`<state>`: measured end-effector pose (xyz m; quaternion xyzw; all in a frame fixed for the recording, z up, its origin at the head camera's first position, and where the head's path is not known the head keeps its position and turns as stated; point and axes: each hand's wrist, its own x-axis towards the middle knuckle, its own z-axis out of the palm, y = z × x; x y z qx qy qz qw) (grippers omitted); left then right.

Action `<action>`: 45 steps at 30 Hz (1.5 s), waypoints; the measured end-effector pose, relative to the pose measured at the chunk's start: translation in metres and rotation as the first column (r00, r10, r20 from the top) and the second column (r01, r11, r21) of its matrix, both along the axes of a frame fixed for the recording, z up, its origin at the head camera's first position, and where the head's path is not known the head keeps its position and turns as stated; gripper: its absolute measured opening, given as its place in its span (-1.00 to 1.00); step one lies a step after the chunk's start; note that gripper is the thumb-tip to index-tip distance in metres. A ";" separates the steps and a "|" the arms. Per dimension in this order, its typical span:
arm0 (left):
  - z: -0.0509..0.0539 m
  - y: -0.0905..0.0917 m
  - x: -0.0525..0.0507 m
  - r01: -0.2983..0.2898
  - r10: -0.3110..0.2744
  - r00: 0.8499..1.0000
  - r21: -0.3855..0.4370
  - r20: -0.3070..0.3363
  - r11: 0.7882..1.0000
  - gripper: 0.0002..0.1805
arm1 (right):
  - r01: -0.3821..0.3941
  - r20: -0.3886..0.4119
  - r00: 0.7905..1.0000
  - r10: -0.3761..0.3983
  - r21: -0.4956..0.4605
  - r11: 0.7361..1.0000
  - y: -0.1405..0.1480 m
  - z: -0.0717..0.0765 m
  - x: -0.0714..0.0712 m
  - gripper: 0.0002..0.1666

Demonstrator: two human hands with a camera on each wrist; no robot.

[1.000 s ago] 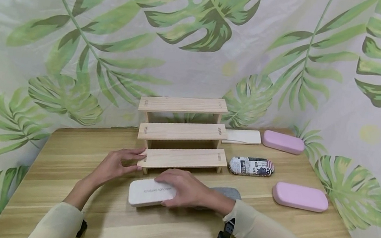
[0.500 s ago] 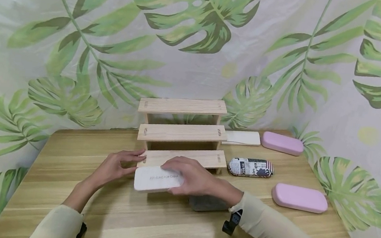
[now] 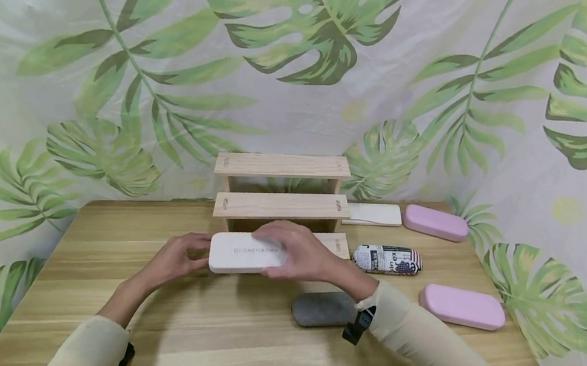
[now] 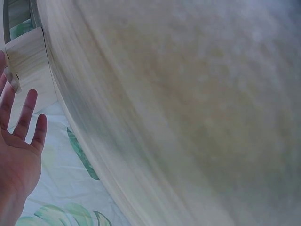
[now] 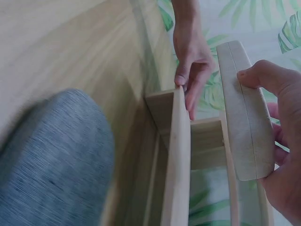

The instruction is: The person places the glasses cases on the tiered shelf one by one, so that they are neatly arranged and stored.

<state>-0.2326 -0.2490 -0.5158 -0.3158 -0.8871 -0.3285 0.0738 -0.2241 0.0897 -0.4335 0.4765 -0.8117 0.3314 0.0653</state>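
Case (image 3: 242, 254), white, held, closed, contents hidden

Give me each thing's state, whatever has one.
White case: closed, held aloft.
Wooden stand: upright.
Right hand: gripping white case.
Left hand: holding wooden stand.
Back pink case: closed.
Front pink case: closed.
Patterned case: looks closed.
Grey case: lying flat.
Flat white item: partly hidden.

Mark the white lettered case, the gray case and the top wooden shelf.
White lettered case (image 3: 241, 253), head view: lettered face.
Gray case (image 3: 323, 309), head view: upper surface.
Top wooden shelf (image 3: 283, 165), head view: middle of board.
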 end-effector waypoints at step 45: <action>0.003 0.000 0.004 0.050 -0.050 0.998 -0.001 -0.022 0.999 -0.54 | 0.120 -0.011 0.993 -0.120 -0.008 0.993 -0.006 0.062 -0.072 -0.18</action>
